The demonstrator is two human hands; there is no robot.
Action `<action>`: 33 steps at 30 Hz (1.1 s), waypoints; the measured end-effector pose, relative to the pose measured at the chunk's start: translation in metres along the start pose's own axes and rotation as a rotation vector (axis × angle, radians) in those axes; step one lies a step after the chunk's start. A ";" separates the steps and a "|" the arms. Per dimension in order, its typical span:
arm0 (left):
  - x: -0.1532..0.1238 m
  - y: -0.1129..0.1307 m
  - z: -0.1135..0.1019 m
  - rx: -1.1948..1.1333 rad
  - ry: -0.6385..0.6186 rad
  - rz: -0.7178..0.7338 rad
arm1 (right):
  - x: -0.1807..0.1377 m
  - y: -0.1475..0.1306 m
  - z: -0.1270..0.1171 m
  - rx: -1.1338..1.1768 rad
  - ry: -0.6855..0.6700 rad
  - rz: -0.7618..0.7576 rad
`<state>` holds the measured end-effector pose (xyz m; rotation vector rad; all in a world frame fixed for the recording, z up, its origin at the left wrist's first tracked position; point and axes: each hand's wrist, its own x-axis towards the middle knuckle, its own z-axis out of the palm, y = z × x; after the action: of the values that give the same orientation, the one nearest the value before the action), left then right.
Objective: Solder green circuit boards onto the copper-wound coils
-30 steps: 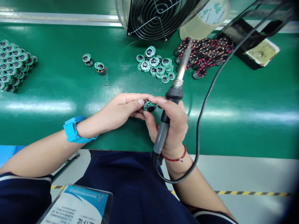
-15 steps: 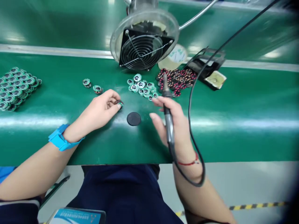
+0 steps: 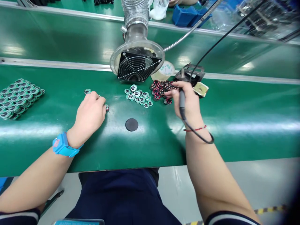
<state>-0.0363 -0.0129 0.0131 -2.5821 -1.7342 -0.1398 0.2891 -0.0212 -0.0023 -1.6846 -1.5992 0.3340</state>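
My left hand [image 3: 91, 112], with a blue strap at the wrist, is low over the bench with fingers curled. At its fingertips is a small round component [image 3: 107, 107] with a green rim; the fingers partly hide it. Just beyond the knuckles lies a similar component [image 3: 87, 91]. My right hand [image 3: 190, 101] grips a soldering iron [image 3: 182, 100] by its handle, its tip hidden behind the fingers near the stand [image 3: 190, 72]. Between the hands lie a black disc [image 3: 131, 124] and a loose pile of green-rimmed components [image 3: 138, 96].
Stacked green-rimmed components [image 3: 20, 97] stand at the left. Red-and-black components [image 3: 161, 89] lie beside the right hand. A fume extractor fan [image 3: 136, 67] hangs over the bench, with a tape roll [image 3: 164, 71] behind. A yellow sponge [image 3: 201, 89] sits by the stand.
My left hand has moved left with the component at its fingertips, toward the other loose components. My right hand has carried the soldering iron right and away, toward the stand. The view has tilted up.
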 end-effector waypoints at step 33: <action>-0.020 0.054 0.000 -1.726 -0.542 -0.199 | -0.079 -0.086 0.049 -0.213 -0.019 -0.576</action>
<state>0.0065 -0.0518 0.0124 -3.5002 -2.7834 -1.8219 0.1801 -0.0857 -0.0013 -1.2861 -2.1020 -0.1157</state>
